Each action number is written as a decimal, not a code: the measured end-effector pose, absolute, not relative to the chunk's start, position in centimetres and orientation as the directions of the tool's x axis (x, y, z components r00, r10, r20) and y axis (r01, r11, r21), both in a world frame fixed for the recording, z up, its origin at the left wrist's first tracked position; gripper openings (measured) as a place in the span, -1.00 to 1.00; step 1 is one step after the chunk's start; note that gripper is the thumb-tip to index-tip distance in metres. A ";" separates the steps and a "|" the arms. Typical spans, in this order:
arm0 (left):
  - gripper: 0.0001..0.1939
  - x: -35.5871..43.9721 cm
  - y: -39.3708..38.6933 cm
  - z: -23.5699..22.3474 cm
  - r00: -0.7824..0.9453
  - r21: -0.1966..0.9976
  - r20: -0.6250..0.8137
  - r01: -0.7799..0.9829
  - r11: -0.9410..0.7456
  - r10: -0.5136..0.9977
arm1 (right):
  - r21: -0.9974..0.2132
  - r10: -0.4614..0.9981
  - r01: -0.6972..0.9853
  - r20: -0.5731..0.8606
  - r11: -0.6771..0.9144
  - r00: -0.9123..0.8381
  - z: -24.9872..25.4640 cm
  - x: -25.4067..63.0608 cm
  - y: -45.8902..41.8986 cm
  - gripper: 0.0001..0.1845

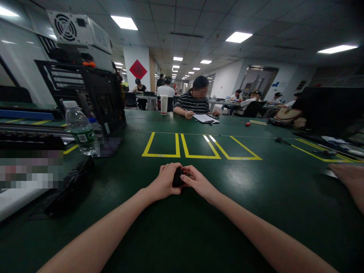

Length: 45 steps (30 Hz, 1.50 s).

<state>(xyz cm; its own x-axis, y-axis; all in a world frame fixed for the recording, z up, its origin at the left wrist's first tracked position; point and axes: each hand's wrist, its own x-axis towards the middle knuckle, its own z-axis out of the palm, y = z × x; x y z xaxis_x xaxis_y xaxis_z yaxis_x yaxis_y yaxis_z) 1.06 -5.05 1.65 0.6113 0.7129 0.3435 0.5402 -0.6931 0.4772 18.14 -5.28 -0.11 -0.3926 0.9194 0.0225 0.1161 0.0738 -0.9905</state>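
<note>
A small black block-like object (178, 177) is between my two hands, low over the green table (182, 220) or resting on it; I cannot tell which. My left hand (165, 182) wraps round its left side, with the thumb at the near edge and the fingers over the far top. From the right, my right hand (199, 184) presses thumb and fingers to its other side. Fingers hide most of the object, so its exact kind is not visible. Beyond my hands, yellow tape outlines (202, 156) mark rectangles on the tabletop.
At left stand a clear water bottle (81, 131) and an open computer case (105, 98) topped by a power supply (82, 32). A white cup (164, 105) stands at the far edge. Opposite sits a person with a clipboard (206, 118). Another person's hand (351, 182) reaches in at right.
</note>
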 end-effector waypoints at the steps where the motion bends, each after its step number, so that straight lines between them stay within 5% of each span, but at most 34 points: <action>1: -0.44 1.1 -5.1 1.7 0.610 0.478 0.340 0.543 -0.690 0.715 | -0.990 0.915 0.117 0.020 0.073 -0.403 -0.1 18.2 -5.3 -0.71; 45: -0.48 1.0 -5.2 1.9 0.619 0.484 0.339 0.532 -0.695 0.709 | -0.998 0.885 0.046 0.018 0.044 -0.466 0.9 18.5 -5.6 -0.65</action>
<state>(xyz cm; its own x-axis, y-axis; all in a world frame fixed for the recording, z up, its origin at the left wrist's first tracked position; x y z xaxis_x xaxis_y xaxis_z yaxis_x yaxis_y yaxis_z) 1.01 -5.20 1.86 0.6185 0.7088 0.3391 0.5316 -0.6953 0.4837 18.51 -5.55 0.87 -0.4655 0.8849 0.0177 0.0461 0.0443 -0.9980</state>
